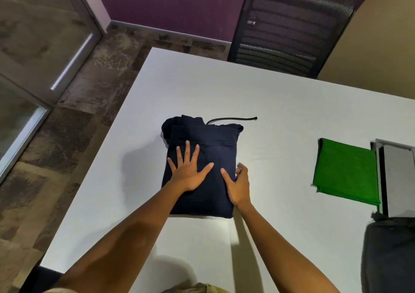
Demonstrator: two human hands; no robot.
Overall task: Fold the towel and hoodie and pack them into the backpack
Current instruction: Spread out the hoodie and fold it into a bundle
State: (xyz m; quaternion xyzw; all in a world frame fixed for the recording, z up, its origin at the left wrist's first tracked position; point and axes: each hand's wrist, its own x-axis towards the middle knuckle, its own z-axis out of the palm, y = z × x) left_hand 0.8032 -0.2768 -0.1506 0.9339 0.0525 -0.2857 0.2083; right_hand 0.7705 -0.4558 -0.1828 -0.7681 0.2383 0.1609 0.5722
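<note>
A navy hoodie lies folded into a compact rectangle in the middle of the white table, its black drawstring trailing out to the right at the top. My left hand presses flat on the hoodie with fingers spread. My right hand grips the hoodie's right edge, thumb on top and fingers curled round the side. A green towel lies folded at the right. The dark grey backpack shows partly at the lower right edge.
A grey laptop-like slab sits just right of the towel. A black mesh chair stands behind the table's far edge. The table's left edge drops to a stone-patterned floor.
</note>
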